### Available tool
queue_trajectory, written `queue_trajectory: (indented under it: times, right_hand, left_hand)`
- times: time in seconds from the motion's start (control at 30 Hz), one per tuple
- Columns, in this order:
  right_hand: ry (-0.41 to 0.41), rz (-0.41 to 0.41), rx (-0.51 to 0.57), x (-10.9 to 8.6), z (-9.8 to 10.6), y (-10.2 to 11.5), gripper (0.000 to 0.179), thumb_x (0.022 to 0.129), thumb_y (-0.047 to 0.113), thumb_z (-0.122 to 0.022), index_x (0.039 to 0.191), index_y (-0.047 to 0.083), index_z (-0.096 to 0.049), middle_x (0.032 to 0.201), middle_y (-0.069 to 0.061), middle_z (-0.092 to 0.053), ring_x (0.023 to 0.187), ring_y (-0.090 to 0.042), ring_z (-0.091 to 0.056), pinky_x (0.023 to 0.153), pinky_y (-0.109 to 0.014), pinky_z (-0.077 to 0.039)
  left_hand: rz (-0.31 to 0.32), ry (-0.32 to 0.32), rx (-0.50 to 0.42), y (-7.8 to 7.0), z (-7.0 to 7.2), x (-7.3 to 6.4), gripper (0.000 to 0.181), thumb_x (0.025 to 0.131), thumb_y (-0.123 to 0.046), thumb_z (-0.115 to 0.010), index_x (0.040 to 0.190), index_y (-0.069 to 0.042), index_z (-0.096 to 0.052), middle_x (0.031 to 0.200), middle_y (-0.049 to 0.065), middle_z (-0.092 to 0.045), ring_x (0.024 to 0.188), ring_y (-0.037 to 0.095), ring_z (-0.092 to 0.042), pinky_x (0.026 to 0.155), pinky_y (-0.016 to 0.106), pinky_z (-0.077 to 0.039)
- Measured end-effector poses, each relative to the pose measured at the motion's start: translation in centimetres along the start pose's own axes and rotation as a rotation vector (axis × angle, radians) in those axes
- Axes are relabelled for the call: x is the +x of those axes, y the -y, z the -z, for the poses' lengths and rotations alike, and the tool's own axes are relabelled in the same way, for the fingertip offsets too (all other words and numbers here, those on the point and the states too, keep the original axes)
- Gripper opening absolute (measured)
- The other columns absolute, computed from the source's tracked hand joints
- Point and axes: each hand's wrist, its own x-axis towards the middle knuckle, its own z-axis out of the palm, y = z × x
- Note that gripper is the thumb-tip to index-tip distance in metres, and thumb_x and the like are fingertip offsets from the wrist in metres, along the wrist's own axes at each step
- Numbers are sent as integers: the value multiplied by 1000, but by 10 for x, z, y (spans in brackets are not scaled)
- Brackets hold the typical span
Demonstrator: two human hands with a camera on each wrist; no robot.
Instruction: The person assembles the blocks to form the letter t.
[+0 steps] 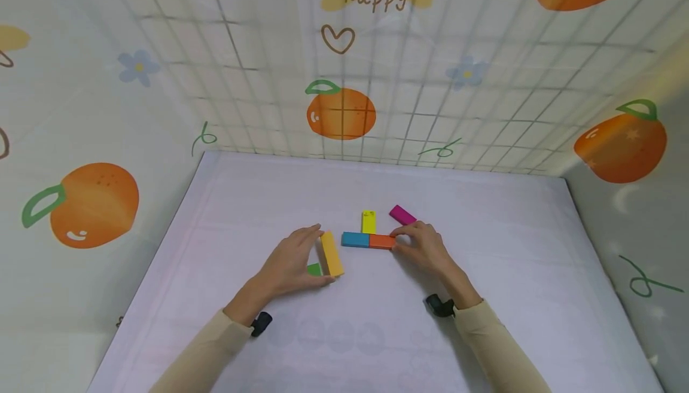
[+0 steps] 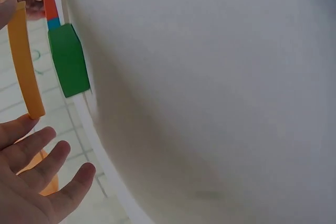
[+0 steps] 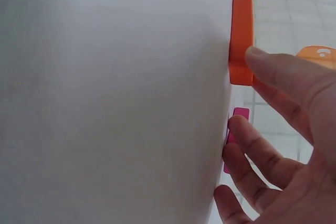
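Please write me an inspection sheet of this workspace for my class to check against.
Surface: white tabletop, carrying the blocks.
Job's things: blue block and orange block end to end; yellow block behind that row; magenta block right of the yellow one, angled; green block; amber block.
Clutter: nothing seen.
Grips: left grip pinches the amber block; right grip pinches the orange block's end.
Cables: nothing seen.
Surroundings: backdrop printed with oranges, blue flowers and "happy".

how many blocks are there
6: amber in the left hand, green near it, orange in the right hand, blue against orange, yellow and pink beyond; others may be hidden.
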Motion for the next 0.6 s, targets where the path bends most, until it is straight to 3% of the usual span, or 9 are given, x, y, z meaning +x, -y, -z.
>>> queue_trajectory:
  times: [0.27, 0.6]
  right_hand:
    - [-9, 6, -14, 1, 0, 3, 24, 87, 15, -78, 111, 17, -76, 106, -6, -62, 100, -28, -51, 83, -46, -40]
    - [-10, -5, -24, 0, -1, 3, 24, 87, 14, -78, 111, 16, -76, 107, -7, -63, 100, -28, -51, 82, -47, -41]
  left_hand:
    - [-87, 41, -10, -13, -1, 9, 101, 71, -71, -76, 144, -7, -51, 151, 9, -44, 136, 27, -43, 104, 47, -43]
    - [-184, 49, 16, -22, -8, 19, 99, 71, -72, -75, 143, -7, -51, 150, 11, -45, 136, 27, -43, 105, 45, -43]
